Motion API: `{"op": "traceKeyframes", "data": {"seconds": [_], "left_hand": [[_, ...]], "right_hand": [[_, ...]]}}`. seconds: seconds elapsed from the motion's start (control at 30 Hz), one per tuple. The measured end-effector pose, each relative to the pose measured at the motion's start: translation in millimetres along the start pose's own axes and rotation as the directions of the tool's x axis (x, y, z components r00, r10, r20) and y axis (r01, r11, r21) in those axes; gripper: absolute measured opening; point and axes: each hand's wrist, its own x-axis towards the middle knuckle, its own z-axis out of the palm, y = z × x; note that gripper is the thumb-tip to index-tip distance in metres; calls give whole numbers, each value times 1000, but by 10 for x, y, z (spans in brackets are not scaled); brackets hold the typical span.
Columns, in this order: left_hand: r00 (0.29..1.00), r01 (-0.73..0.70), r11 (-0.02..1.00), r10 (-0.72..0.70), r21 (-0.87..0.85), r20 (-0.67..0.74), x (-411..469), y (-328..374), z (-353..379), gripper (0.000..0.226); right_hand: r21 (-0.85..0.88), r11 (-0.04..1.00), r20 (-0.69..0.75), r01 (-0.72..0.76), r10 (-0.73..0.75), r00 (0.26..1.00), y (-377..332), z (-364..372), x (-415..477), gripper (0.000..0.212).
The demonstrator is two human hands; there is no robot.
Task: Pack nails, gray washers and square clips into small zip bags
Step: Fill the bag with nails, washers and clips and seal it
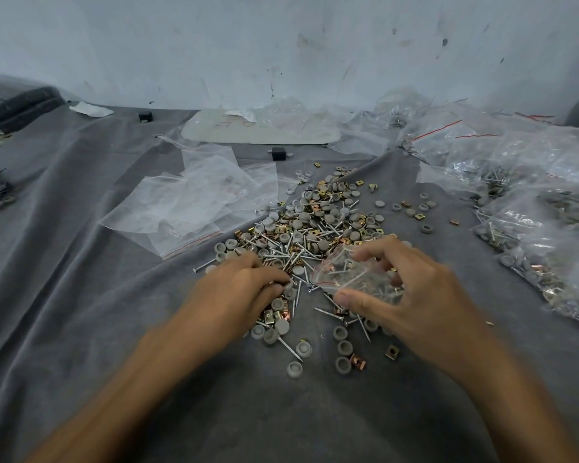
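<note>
1. Two hands work over a gray cloth (81,262). One heap of loose parts (315,228) lies at its middle, mixing nails (328,313), gray washers (344,347) and square clips (392,351). They are too many to count.
2. The left hand (244,292) sits at 7 o'clock of the heap, fingers curled down onto the parts. Its fingertips meet at one gray washer, but I cannot tell whether they pinch it.
3. The right hand (411,295), at 5 o'clock of the heap, grips one small zip bag (351,275) between thumb and fingers. Nails and washers show inside the bag.
4. At the heap's 6 o'clock edge, two clips lie apart from the rest. One of them touches a washer.
5. Empty zip bags (198,202) overlap at 10 o'clock, and their number is unclear.
6. Filled bags (532,212) are piled at 3 o'clock, several of them, not countable.
7. Two small black blocks lie at 11 and 12 o'clock: one far (145,116), one nearer (278,153). One pale board (258,132) lies between them, by the wall (281,45).
</note>
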Motion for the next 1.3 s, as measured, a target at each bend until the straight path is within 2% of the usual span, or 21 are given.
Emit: {"op": "traceKeyframes", "data": {"seconds": [0.23,0.47,0.7,0.77,0.97,1.13,1.23,1.3], "left_hand": [[995,-96,974,93,206,22,1,66,-29,33],[997,-79,973,78,218,16,-17,94,-16,30],[998,-58,967,47,247,51,-8,145,26,55],[998,-64,958,58,280,31,-4,183,43,54],[995,-83,981,92,176,-46,-12,261,57,36],[972,-99,974,138,202,-190,-8,266,45,10],[963,-123,981,155,152,-222,-17,253,30,9],[970,-52,999,53,12,-237,-11,228,-24,17]], "right_hand": [[-8,1000,5,-5,5,1000,31,10,-9,56],[-13,1000,3,-8,8,1000,51,16,-9,58],[-11,1000,9,-13,13,1000,32,21,-12,58],[-16,1000,15,-11,11,1000,22,21,-10,57],[-19,1000,30,-21,22,999,0,15,-10,59],[-15,999,37,-28,29,999,-14,12,-18,58],[-15,999,33,-31,31,999,-14,11,-21,58],[-18,999,33,-26,27,999,-11,12,-18,58]]}}
